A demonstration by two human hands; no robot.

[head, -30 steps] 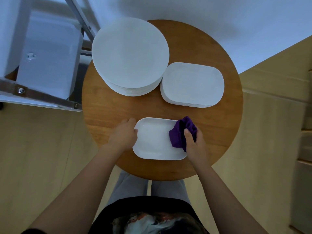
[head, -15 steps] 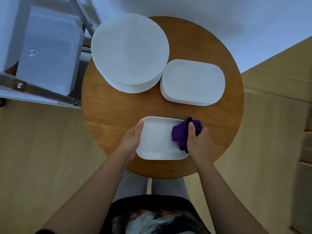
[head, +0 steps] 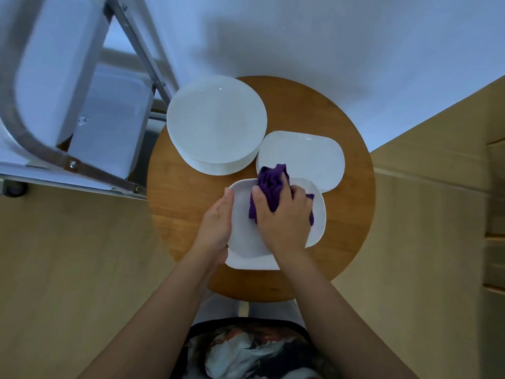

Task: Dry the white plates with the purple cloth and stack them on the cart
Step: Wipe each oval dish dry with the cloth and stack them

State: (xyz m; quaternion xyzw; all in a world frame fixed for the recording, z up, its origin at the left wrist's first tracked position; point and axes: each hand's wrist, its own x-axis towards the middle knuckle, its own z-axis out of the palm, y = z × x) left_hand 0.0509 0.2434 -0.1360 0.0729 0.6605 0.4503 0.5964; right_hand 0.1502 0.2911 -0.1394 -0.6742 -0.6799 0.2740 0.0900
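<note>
My right hand (head: 284,214) grips the purple cloth (head: 270,184), covering much of the rectangular plate (head: 243,236). My left hand (head: 216,220) clasps its left edge; fingers underneath hidden. Plate raised over the round table's (head: 177,203) near half.

Dining room: plate stacks (head: 217,124), cart (head: 82,105).

head cam, single view | worn up high, looking almost straight down | round wooden table (head: 175,203) centred, near edge over the wearer's lap | close, arm's reach | cart (head: 82,165) at the left edge, blurred, probably mid head-turn
</note>
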